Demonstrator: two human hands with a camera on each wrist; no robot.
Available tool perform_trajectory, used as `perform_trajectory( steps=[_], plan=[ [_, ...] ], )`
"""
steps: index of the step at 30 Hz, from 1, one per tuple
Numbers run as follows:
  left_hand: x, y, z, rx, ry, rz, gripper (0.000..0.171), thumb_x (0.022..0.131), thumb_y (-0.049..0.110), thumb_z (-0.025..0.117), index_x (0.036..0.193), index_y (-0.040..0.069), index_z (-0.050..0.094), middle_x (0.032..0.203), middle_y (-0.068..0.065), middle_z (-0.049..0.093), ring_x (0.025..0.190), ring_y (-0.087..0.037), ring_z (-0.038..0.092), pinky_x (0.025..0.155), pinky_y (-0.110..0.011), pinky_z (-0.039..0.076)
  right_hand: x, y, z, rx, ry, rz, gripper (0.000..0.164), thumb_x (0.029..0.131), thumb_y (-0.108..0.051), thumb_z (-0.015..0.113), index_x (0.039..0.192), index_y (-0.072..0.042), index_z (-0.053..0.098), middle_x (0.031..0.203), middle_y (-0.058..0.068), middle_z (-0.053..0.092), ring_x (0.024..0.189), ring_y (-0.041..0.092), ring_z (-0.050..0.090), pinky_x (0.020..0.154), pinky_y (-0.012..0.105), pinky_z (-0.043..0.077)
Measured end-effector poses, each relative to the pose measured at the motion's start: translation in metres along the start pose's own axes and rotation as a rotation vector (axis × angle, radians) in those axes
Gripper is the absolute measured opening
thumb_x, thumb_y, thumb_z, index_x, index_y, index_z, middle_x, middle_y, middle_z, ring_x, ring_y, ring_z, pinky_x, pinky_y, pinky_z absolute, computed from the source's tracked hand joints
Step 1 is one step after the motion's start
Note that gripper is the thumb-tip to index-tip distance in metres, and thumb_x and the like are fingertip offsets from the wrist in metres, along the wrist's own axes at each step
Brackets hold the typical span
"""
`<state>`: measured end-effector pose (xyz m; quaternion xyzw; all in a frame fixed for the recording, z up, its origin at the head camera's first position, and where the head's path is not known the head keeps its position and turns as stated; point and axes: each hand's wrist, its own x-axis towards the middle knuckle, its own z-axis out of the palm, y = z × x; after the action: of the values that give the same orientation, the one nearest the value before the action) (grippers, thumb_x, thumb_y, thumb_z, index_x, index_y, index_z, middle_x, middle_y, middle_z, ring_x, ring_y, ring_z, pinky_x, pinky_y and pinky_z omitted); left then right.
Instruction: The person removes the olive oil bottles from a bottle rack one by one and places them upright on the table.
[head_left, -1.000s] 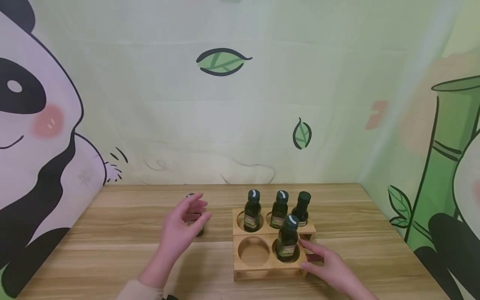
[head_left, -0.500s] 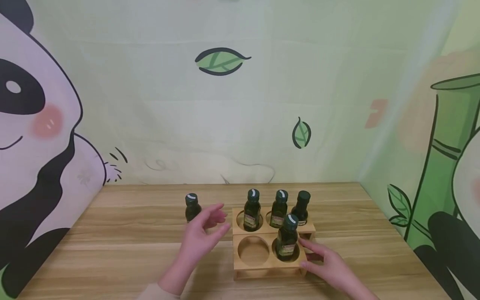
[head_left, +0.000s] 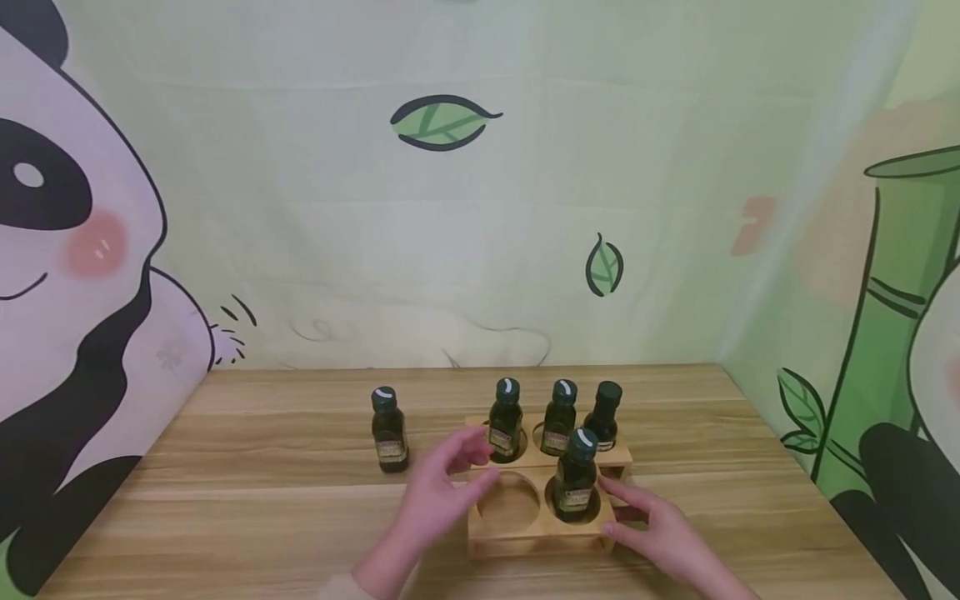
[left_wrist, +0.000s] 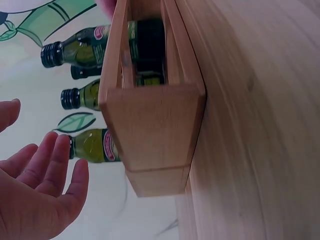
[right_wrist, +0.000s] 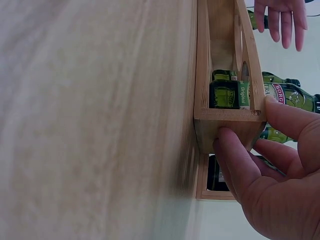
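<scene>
Right hand (head_left: 656,529): we see its grip pinching the right end of the wooden rack (left_wrist: 155,130). Left hand (head_left: 442,487): grip relaxed and unladen, fingers extended by the rack's left edge, near the front left hole (head_left: 510,504). Front right bottle (head_left: 575,492): dark green, capped, seated in its hole. Loose bottle (head_left: 390,437): we find it upright on the table (head_left: 262,467), left of the rack. Rear tier: we count three upright, a left bottle (head_left: 506,417), middle bottle (head_left: 558,421) and right bottle (head_left: 602,421). Backdrop (head_left: 480,250): pale green, panda and leaf prints.
</scene>
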<state>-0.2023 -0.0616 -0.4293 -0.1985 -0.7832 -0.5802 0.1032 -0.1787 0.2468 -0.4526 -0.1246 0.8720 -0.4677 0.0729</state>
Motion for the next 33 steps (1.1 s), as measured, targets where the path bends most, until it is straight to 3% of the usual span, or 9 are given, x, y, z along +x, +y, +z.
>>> perform_trajectory(
  steps=[5,12,17,26,33],
  plan=[
    [0.001,0.004,0.01,-0.007,-0.047,0.003,0.052,0.084,0.014,0.079,0.132,0.006,0.059,0.111,-0.006,0.07,0.102,-0.023,0.065,0.094,-0.047,0.051,0.0,-0.001,0.0,0.012,-0.007,0.002,0.065,0.089,-0.023,0.076,0.141,0.005,0.05,0.143,0.03,0.045,0.109,0.037,0.063,0.085,0.04,0.055],
    [0.004,0.006,0.026,-0.017,-0.081,0.015,0.051,0.085,0.018,0.079,0.131,0.008,0.06,0.111,-0.006,0.069,0.102,-0.025,0.066,0.093,-0.042,0.052,0.0,-0.001,0.0,0.006,-0.011,-0.006,0.065,0.089,-0.023,0.075,0.141,0.005,0.049,0.143,0.03,0.046,0.108,0.037,0.063,0.085,0.04,0.055],
    [0.005,0.006,0.036,-0.036,-0.093,0.024,0.052,0.084,0.016,0.079,0.131,0.006,0.059,0.113,-0.007,0.069,0.102,-0.026,0.065,0.093,-0.038,0.052,0.0,-0.001,-0.001,0.001,-0.001,0.003,0.064,0.088,-0.023,0.076,0.141,0.004,0.05,0.142,0.029,0.047,0.108,0.036,0.063,0.085,0.04,0.055],
    [0.013,0.013,0.049,-0.007,-0.099,0.053,0.054,0.086,0.025,0.079,0.133,0.008,0.059,0.117,-0.008,0.068,0.106,-0.018,0.064,0.088,-0.044,0.053,-0.001,-0.001,0.0,-0.002,0.011,0.004,0.063,0.088,-0.023,0.076,0.14,0.002,0.052,0.141,0.028,0.049,0.106,0.035,0.064,0.086,0.043,0.055],
    [0.02,0.019,0.058,0.01,-0.125,0.062,0.054,0.087,0.025,0.078,0.134,0.006,0.059,0.122,-0.008,0.067,0.11,-0.017,0.062,0.092,-0.046,0.05,-0.001,-0.001,-0.001,0.001,0.007,0.013,0.062,0.089,-0.022,0.075,0.141,0.002,0.051,0.142,0.027,0.048,0.107,0.035,0.064,0.085,0.042,0.055]
  ],
)
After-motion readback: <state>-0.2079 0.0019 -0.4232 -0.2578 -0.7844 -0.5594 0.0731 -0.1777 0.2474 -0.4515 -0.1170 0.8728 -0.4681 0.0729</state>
